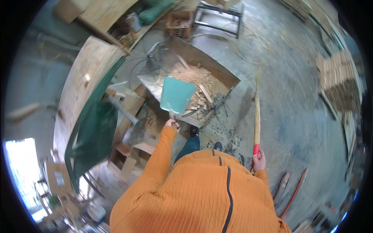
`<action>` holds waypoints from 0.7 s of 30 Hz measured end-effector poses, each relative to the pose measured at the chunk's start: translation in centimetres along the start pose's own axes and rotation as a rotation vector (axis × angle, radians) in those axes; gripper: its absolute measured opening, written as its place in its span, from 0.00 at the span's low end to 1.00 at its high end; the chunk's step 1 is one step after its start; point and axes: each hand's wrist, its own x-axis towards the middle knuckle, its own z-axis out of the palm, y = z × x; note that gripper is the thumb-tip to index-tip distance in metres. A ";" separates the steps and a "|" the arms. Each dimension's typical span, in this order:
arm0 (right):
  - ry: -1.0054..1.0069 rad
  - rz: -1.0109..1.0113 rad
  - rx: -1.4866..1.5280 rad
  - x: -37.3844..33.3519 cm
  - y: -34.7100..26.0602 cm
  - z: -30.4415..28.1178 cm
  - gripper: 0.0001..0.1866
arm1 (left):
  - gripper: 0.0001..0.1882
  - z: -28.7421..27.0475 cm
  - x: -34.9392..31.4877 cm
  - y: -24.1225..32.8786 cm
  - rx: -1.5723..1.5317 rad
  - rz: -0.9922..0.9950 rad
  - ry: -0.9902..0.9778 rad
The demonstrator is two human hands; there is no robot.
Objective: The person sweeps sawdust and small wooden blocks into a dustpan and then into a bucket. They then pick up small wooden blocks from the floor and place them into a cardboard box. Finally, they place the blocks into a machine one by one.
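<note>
The person wears an orange jacket [202, 194] with a dark zip; it fills the lower middle of the view. Dark trouser legs and two shoe tips show just above it.

Right hand [259, 161]: closed around the red grip of a broom [257, 116]. The broom stands nearly upright in the picture, with its pale straw shaft running up from the hand and the thin straw ends splaying at the top. It is clear of the bin, to the bin's right.

Left hand [171, 123]: closed around the short handle of a teal dustpan [177, 95]. The left sleeve extends up from the jacket to this hand. The pan's flat blade points away from the person and lies over the near left part of a bin [217, 72].

The bin is a wide, open, dark-walled box on the floor. It holds sawdust and short wood offcuts [194, 75]. Dark scraps and wire-like pieces lie at its near corner, just beyond the shoes.

The concrete floor [287, 97] is grey and dusty. A yellow hose [241, 50] curves across it beyond the bin.

Left of the bin, a large board [83, 93] leans at an angle, with green sheeting below it. Cardboard boxes stand near its base.

At far right, stacked wood pieces [338, 77] sit along the wall. At the top, a metal frame [217, 15] stands on the floor.
</note>
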 end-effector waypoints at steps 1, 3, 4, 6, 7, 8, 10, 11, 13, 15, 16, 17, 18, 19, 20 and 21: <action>-0.009 -0.052 -0.078 0.3 -0.5 -0.3 0.28 | 0.04 -1.7 -1.5 -3.0 0.185 0.337 -0.112; 0.014 -0.240 -0.204 1.4 0.9 -2.1 0.29 | 0.06 -3.4 -4.3 -8.1 0.059 0.477 -0.208; 0.018 -0.337 -0.257 2.2 1.7 -2.6 0.30 | 0.05 -4.3 -6.0 -9.8 -0.253 0.277 -0.217; -0.072 -0.465 -0.250 3.8 1.4 -3.0 0.31 | 0.07 -8.2 -9.8 -12.5 -0.261 0.155 -0.265; -0.112 -0.514 -0.251 4.0 1.0 -2.9 0.31 | 0.07 -9.7 -11.6 -13.6 -0.305 0.157 -0.150; -0.162 -0.507 -0.265 3.8 -0.1 -2.6 0.31 | 0.07 -10.8 -13.4 -15.3 -0.357 0.141 -0.037; -0.267 -0.487 -0.336 2.5 -3.5 -2.6 0.31 | 0.07 -13.9 -17.5 -19.4 -0.432 0.122 0.106; -0.319 -0.535 -0.392 1.9 -4.7 -2.6 0.31 | 0.07 -15.2 -19.1 -21.2 -0.442 0.123 0.120; -0.378 -0.623 -0.452 1.5 -5.5 -2.5 0.31 | 0.09 -18.0 -21.9 -24.9 -0.329 0.162 0.065; -0.459 -0.694 -0.485 0.3 -5.9 -1.3 0.31 | 0.09 -20.9 -25.0 -28.6 -0.290 0.166 0.029; -0.522 -0.671 -0.459 -1.0 -5.7 -0.5 0.31 | 0.10 -22.6 -26.7 -30.7 -0.268 0.168 0.018; -0.588 -0.640 -0.437 -2.4 -5.4 0.5 0.30 | 0.08 -24.5 -28.3 -32.7 -0.263 0.172 0.070; -0.649 -0.605 -0.421 -4.0 -4.7 1.5 0.29 | 0.08 -26.6 -29.8 -34.8 -0.295 0.175 0.048; -0.725 -0.576 -0.362 -5.6 -3.7 2.5 0.29 | 0.08 -28.5 -31.0 -37.1 -0.325 0.174 0.016; -0.802 -0.540 -0.305 -7.4 -2.4 3.9 0.28 | 0.08 -30.6 -32.2 -39.3 -0.353 0.173 -0.015; -0.867 -0.503 -0.251 -9.1 -0.9 5.1 0.27 | 0.07 -32.1 -33.2 -41.5 -0.461 0.184 -0.026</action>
